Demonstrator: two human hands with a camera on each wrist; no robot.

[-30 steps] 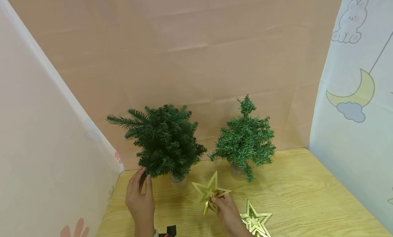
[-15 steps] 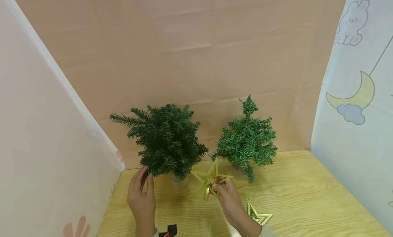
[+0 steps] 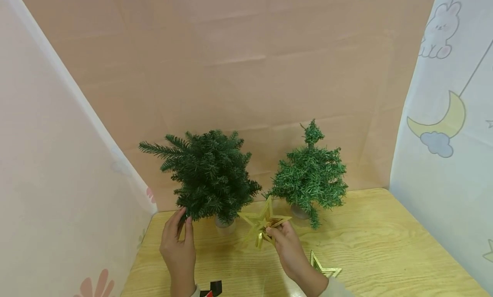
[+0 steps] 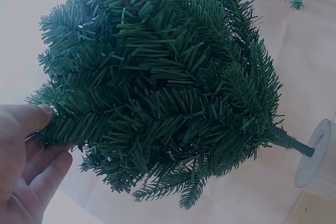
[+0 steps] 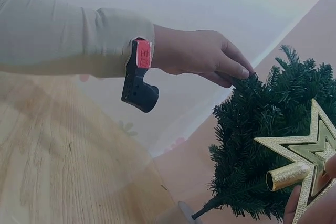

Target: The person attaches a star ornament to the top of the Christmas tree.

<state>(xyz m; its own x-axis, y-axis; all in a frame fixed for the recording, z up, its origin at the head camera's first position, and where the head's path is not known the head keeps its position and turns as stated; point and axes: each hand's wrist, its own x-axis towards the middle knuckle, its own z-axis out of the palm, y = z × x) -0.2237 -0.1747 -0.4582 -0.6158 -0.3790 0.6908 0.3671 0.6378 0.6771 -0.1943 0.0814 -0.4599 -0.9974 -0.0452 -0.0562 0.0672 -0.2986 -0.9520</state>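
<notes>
My left hand [image 3: 178,243] is at the lower left of a dark green artificial Christmas tree [image 3: 212,173]. It pinches the tip of a low branch, thumb above and fingers beneath in the left wrist view. My right hand [image 3: 289,247] grips a gold star tree topper [image 5: 299,149] in front of the tree. A hollow socket [image 5: 290,176] sticks out from the star's lower side. Part of the star is cut off in the right wrist view. Below the branches, the tree's thin trunk [image 4: 286,139] meets a round pale base [image 4: 315,156].
A smaller, lighter green tree [image 3: 312,177] stands to the right on the wooden table [image 3: 385,237]. Another gold star [image 3: 327,271] lies near the right forearm, partly hidden by it. Hanging cloth [image 3: 239,74] encloses the back and sides.
My right hand has moved the star topper up and away from me, toward the trees. My left hand stays at the branch tip. More of the lying star is now covered by the right arm.
</notes>
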